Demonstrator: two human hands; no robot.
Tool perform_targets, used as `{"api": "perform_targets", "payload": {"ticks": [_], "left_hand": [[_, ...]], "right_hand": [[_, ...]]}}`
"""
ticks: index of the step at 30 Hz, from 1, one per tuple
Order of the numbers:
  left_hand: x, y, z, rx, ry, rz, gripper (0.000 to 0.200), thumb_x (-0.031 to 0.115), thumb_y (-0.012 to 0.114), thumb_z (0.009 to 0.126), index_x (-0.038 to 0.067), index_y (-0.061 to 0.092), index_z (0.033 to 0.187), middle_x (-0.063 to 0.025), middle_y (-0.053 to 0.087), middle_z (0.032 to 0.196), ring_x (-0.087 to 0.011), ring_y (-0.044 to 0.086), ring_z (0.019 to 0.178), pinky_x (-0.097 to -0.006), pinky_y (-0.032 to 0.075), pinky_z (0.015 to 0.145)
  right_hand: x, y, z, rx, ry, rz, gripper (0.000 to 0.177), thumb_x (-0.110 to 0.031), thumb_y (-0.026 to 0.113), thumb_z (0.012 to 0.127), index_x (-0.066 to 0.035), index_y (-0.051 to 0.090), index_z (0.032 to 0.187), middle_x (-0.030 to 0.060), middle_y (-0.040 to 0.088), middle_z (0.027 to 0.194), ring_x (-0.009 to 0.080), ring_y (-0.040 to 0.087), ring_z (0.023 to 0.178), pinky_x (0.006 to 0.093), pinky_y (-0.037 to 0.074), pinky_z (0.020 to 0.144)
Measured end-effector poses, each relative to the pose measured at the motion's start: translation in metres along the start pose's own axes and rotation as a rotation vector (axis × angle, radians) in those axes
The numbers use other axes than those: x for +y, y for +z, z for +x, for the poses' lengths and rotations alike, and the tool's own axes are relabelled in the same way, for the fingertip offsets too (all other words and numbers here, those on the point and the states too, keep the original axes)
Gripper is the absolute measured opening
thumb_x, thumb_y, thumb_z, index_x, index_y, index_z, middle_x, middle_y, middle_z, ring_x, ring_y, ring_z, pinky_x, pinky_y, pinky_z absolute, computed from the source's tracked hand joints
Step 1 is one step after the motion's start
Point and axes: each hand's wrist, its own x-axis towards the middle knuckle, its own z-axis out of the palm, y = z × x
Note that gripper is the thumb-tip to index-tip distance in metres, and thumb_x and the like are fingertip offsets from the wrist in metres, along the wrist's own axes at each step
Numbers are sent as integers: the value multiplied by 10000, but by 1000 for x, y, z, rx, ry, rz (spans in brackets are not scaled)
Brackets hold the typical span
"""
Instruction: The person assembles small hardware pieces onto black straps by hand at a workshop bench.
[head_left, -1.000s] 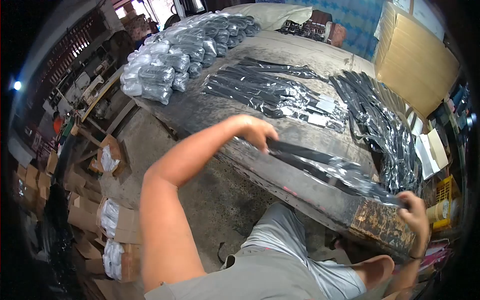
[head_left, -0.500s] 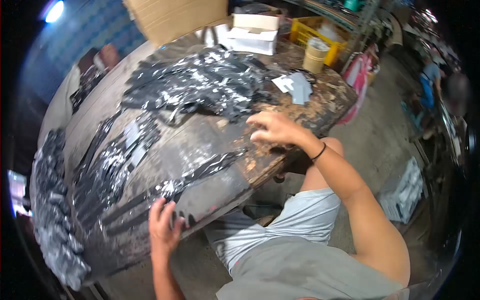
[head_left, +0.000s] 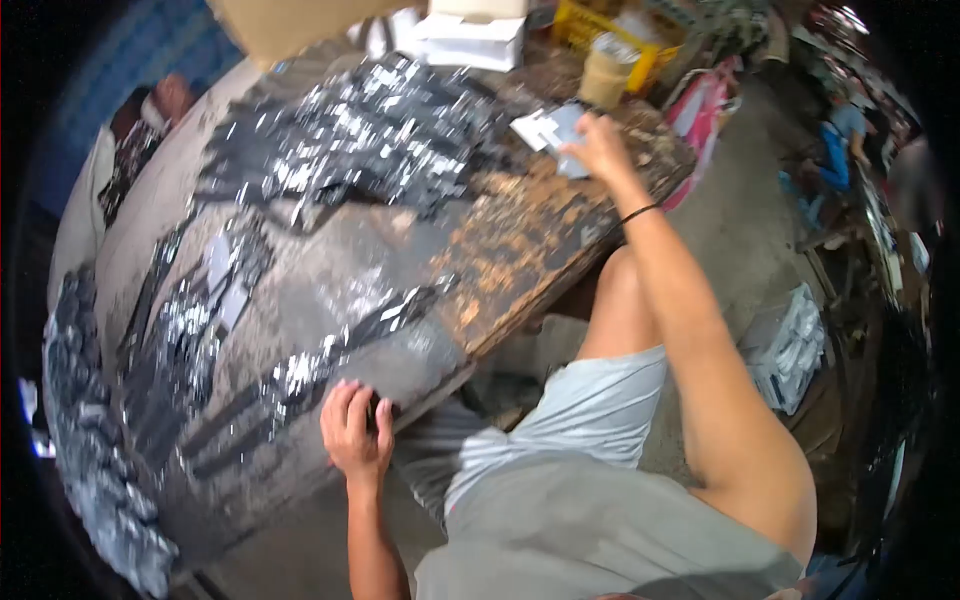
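Note:
On the right part of the worn table, my right hand [head_left: 603,150] reaches to a small pile of flat grey cards [head_left: 570,132], thumb and fingers closing at its edge. A white card [head_left: 533,130] lies against the pile's left side. My left hand [head_left: 358,428] rests at the table's front edge, fingers apart and holding nothing. Nearest to it is a strip of shiny black plastic [head_left: 300,375]. Farther left, more black plastic strips [head_left: 190,335] lie with a grey card [head_left: 232,305] on them. A large heap of black plastic pieces [head_left: 350,135] covers the back.
Behind the heap stand a white box [head_left: 465,45], a cardboard box [head_left: 290,25], a roll of brown tape [head_left: 606,75] and a yellow crate [head_left: 575,25]. Bunched dark plastic [head_left: 95,440] hangs along the left edge. A person [head_left: 845,145] is far right; a plastic-wrapped bundle [head_left: 785,350] sits on the floor.
My right hand has moved away from me across the table to the grey cards. My left hand has shifted slightly right along the front edge. The view has tilted down a little.

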Motion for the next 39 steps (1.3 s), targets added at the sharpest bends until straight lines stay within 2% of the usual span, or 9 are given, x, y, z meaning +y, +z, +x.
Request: {"api": "perform_targets", "payload": {"ticks": [5, 8, 11, 15, 20, 28, 30, 34, 39], "left_hand": [[0, -1, 1, 26, -31, -1, 223, 155, 729, 749, 64, 648, 935, -101, 624, 1031, -323, 586, 1045, -417, 450, 902], [-7, -2, 6, 17, -5, -92, 183, 133, 722, 751, 68, 647, 905, -99, 624, 1019, -330, 595, 1021, -419, 453, 895], [-9, 0, 26, 68, 45, -224, 296, 213, 706, 790, 83, 641, 1047, -124, 592, 1151, -356, 534, 1130, -466, 396, 967], [4, 18, 54, -357, 96, 124, 585, 420, 556, 895, 128, 442, 1389, -170, 352, 1468, -364, 243, 1394, -521, 159, 1120], [7, 21, 52, -281, 140, 134, 550, 408, 535, 910, 94, 472, 1358, -175, 371, 1452, -367, 278, 1377, -503, 192, 1118], [91, 12, 54, -249, -461, -1461, 439, 346, 434, 1001, -17, 559, 1214, -141, 566, 1261, -252, 444, 1269, -378, 314, 1069], [93, 13, 52, -279, -580, -1638, 397, 317, 431, 1009, -9, 573, 1185, -118, 589, 1232, -235, 446, 1264, -366, 327, 1055], [85, 13, 48, -92, -369, -1072, 342, 275, 403, 1022, -2, 566, 1139, -136, 640, 1099, -209, 559, 1106, -360, 369, 1019], [64, -13, 56, -88, -460, -1489, 318, 258, 391, 1027, -13, 548, 1084, -65, 605, 771, -162, 616, 793, -297, 485, 758]], "right_hand": [[0, -7, 7, 37, 137, 537, 266, -226, 734, 784, -34, 557, 733, 28, 535, 671, 110, 482, 606, 303, 413, 571], [-26, -33, -1, 69, 406, 954, 189, -192, 708, 834, -91, 556, 787, -15, 553, 739, 82, 513, 653, 256, 428, 580], [-35, -49, -7, 191, 369, 1278, 153, -150, 687, 854, -110, 540, 840, -22, 561, 779, 71, 527, 699, 240, 440, 611], [-62, -67, -27, 308, 349, 1411, 153, -94, 676, 857, -92, 524, 875, -7, 579, 811, 73, 531, 738, 237, 427, 641], [-103, -66, -87, 276, 205, 1304, 120, -60, 638, 885, -67, 518, 874, 41, 622, 873, 89, 561, 782, 246, 464, 680], [-233, -62, -200, -180, -672, 981, 161, -85, 715, 762, -61, 571, 829, 83, 612, 812, 279, 600, 738, 376, 490, 652], [-233, -60, -203, -178, -684, 985, 180, -83, 725, 746, -69, 561, 819, 83, 590, 781, 289, 590, 728, 384, 475, 638], [-225, -74, -189, -366, -668, 1028, 206, -97, 745, 741, -58, 575, 850, 79, 608, 795, 289, 601, 748, 375, 480, 673], [-193, -54, -132, -363, -307, 818, 148, -90, 655, 830, -35, 654, 967, 117, 635, 874, 260, 634, 799, 337, 496, 704]]}}
